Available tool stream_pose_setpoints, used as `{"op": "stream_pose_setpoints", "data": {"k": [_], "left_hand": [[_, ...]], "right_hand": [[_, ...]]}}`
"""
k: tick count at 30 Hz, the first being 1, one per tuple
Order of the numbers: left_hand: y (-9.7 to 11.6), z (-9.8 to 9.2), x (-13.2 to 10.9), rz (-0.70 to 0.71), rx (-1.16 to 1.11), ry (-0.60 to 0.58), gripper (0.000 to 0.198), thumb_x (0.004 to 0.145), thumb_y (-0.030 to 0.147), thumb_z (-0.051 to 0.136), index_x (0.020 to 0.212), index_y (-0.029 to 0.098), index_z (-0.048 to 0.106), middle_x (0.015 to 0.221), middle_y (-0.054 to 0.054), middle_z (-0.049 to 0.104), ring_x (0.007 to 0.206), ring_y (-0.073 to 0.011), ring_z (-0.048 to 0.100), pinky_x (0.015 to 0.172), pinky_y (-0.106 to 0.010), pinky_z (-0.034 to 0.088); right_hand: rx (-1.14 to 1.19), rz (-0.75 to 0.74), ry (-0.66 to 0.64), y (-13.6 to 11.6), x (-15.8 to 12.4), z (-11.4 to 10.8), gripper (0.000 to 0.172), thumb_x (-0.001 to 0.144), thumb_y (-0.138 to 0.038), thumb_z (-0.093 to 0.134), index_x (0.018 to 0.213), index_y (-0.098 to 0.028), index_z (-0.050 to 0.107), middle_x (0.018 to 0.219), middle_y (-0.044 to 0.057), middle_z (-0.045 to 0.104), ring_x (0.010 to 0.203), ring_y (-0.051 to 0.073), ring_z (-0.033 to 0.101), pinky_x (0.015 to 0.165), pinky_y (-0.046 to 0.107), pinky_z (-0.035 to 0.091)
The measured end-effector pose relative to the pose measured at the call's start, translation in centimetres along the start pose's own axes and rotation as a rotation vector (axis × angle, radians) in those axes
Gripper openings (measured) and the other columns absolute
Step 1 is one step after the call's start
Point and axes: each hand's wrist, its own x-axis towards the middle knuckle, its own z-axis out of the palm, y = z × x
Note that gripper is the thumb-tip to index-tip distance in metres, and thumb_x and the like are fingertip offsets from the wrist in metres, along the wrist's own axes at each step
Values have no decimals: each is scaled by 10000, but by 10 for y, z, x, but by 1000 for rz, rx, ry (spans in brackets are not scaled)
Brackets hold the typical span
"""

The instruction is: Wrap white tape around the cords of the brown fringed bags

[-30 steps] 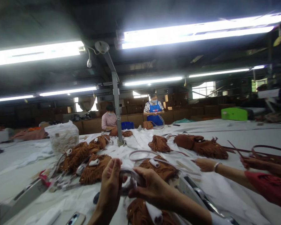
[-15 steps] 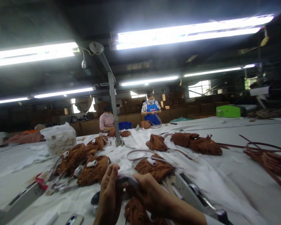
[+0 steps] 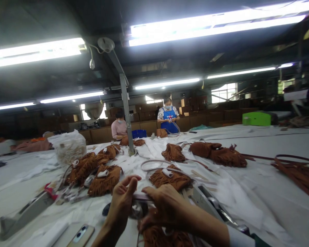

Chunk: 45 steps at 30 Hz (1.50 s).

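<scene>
My left hand [image 3: 122,202] and my right hand [image 3: 164,207] meet low in the middle of the view, both closed round a pale wrapped strap [image 3: 141,197] and a small dark metal fitting between them. Directly under my hands lies a brown fringed bag [image 3: 157,236], partly hidden by my right forearm. Just beyond my fingers sits another brown fringed bag [image 3: 170,178] with a white paper roll on top.
Several more fringed bags [image 3: 103,178] lie across the white-covered table [image 3: 260,192]. A phone [image 3: 81,235] lies at the lower left beside a metal tool [image 3: 25,212]. Brown straps [image 3: 296,168] lie at right. A white filled bag [image 3: 68,147] and a metal pole [image 3: 127,116] stand behind; two people work at the far end.
The other person's arms at the right have left the view. My hands have stayed on the strap, lifted slightly off the bag, and my left fingers have shifted.
</scene>
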Motion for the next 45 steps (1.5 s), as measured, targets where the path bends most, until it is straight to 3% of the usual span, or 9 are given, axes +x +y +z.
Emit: {"op": "stream_pose_setpoints", "data": {"k": [11, 20, 24, 27, 31, 34, 37, 40, 45], "left_hand": [[-3, 12, -5, 15, -390, 227, 490, 668, 603, 703, 830, 215, 451, 484, 136, 274, 348, -36, 246, 376, -154, 253], [-6, 5, -4, 191, 516, -236, 516, 701, 633, 631, 928, 169, 626, 489, 27, 526, 411, -107, 397, 425, -210, 230], [11, 15, -6, 67, 113, -41, 436, 696, 580, 677, 794, 165, 587, 443, 65, 462, 350, -66, 340, 374, -164, 242], [9, 16, -5, -29, -189, 150, 497, 648, 614, 701, 845, 176, 573, 475, 73, 478, 367, -86, 418, 381, -175, 344], [-12, 5, -2, -60, -13, 104, 663, 662, 768, 533, 954, 177, 609, 565, 13, 560, 440, -136, 495, 413, -216, 376], [-22, 0, -3, 158, 252, -19, 853, 596, 862, 430, 1049, 168, 632, 740, -69, 639, 519, -162, 529, 440, -236, 372], [-19, 4, -6, 228, 380, -93, 732, 665, 781, 504, 1049, 170, 625, 575, -10, 564, 444, -136, 469, 414, -214, 313], [-12, 12, -7, 153, 237, 28, 555, 736, 710, 515, 863, 176, 596, 441, 68, 386, 352, -90, 348, 367, -181, 220], [-13, 15, -8, 49, -57, 260, 509, 795, 701, 426, 936, 220, 514, 514, 73, 421, 396, -98, 394, 393, -175, 306]], "right_hand": [[86, 34, 127, 1, -4, 17, 326, 812, -507, 620, 870, -187, 622, 633, -9, 653, 511, 106, 573, 469, 182, 299], [-320, -162, 49, 20, -3, 29, 216, 893, -339, 555, 814, -146, 611, 612, 35, 666, 482, 147, 604, 422, 243, 200], [-60, 1, 155, 6, 1, 13, 523, 677, -599, 706, 950, -164, 606, 725, 41, 691, 597, 172, 635, 483, 213, 313], [117, 74, 140, 1, 0, 10, 393, 789, -538, 633, 930, -174, 588, 706, 24, 680, 576, 140, 614, 499, 192, 341], [-55, 98, 83, 10, -5, 19, 245, 849, -404, 605, 927, -172, 585, 667, 42, 679, 604, 174, 639, 483, 202, 298], [-210, 88, 57, 17, -5, 23, 242, 850, -364, 609, 979, -161, 589, 673, 63, 688, 586, 187, 642, 472, 222, 247], [-180, 67, 57, 13, -1, 22, 275, 794, -378, 678, 938, -154, 607, 674, 58, 683, 586, 173, 628, 466, 221, 220], [14, 57, 67, 5, 3, 20, 382, 673, -479, 758, 792, -146, 614, 648, 21, 647, 575, 137, 575, 459, 196, 231], [269, 105, 89, 8, 0, 30, 257, 829, -365, 605, 744, -122, 605, 600, -14, 597, 508, 74, 471, 450, 160, 273]]}}
